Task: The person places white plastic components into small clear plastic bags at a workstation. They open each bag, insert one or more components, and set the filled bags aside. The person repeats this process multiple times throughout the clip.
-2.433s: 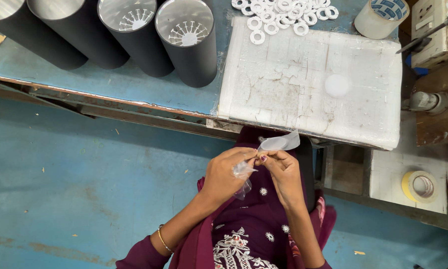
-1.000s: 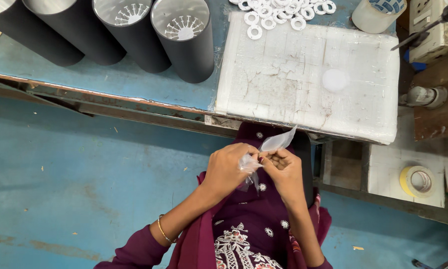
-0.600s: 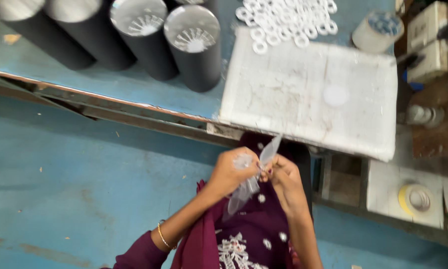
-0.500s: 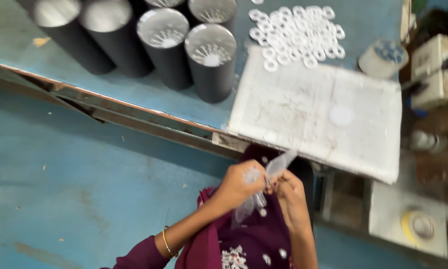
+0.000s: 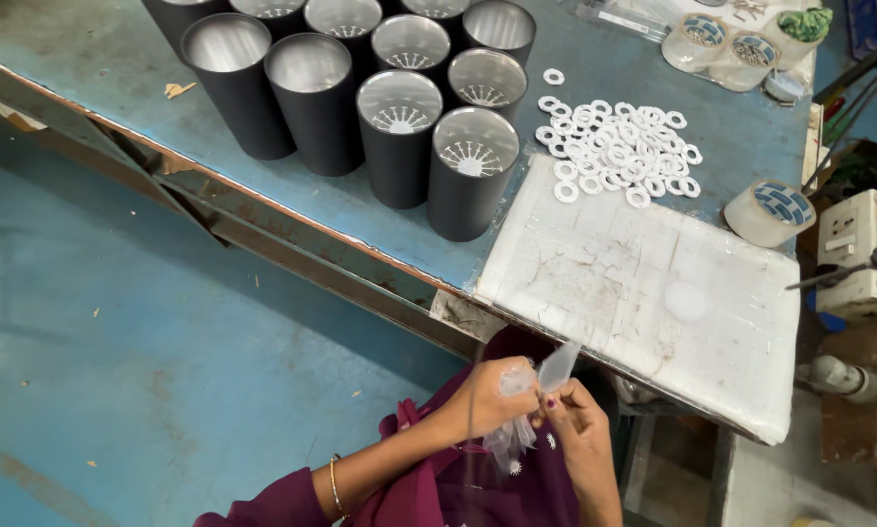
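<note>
Close to the body, below the bench edge, the left hand [image 5: 487, 398] and right hand [image 5: 573, 415] meet over a small clear plastic pouch [image 5: 531, 390]. The left fingers are curled shut round its crumpled lower part; the right pinches the flat upper flap. The pouch looks thin, light, limp and slick, so it is best held at its edges by fingertips, not squeezed.

Beyond lies a white foam pad [image 5: 643, 293] on the blue workbench [image 5: 87, 68], then black tubular housings [image 5: 473, 185] and a heap of white rings [image 5: 619, 146], with tape rolls [image 5: 772, 213] at the far right.

Against the earlier views, more of the bench shows, further housings and rolls included; the hands are joined as before.
</note>
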Motion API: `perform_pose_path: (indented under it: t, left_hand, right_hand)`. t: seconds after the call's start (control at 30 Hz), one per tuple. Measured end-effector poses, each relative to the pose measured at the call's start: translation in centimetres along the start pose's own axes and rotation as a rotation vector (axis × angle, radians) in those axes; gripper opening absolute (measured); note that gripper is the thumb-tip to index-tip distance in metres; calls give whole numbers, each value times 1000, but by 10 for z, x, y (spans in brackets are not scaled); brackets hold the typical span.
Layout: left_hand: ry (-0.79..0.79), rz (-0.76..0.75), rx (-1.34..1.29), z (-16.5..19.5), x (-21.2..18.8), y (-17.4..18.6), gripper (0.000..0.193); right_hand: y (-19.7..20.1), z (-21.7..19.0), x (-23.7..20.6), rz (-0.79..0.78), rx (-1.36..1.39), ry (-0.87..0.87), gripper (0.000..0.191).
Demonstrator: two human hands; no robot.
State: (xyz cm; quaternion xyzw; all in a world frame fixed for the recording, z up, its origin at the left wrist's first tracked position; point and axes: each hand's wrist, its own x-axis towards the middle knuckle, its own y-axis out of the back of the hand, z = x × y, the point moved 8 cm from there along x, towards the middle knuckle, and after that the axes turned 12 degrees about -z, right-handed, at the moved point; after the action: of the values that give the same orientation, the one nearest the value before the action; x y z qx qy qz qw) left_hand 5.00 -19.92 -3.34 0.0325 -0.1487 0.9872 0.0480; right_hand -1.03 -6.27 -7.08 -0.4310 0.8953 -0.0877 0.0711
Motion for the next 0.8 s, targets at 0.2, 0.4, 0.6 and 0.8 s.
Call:
perform_pose_path:
  t: [0.2,0.4,0.6,0.8]
  left_hand:
    - [231,-160,-673,-48,-2,-9,12]
    - [-84,-165,-189,-7,3,-7,11]
    - [-63,-136,495,21,-1,-9,36]
    - [-17,-209,661,18,-7,-14,33]
  right_hand:
    - [10,17,-2,-81,386,44,17]
    - [11,19,2,127,292,-31,23]
    - [10,21,-2,130,206,-183,26]
    - [18,38,-4,77,210,-326,17]
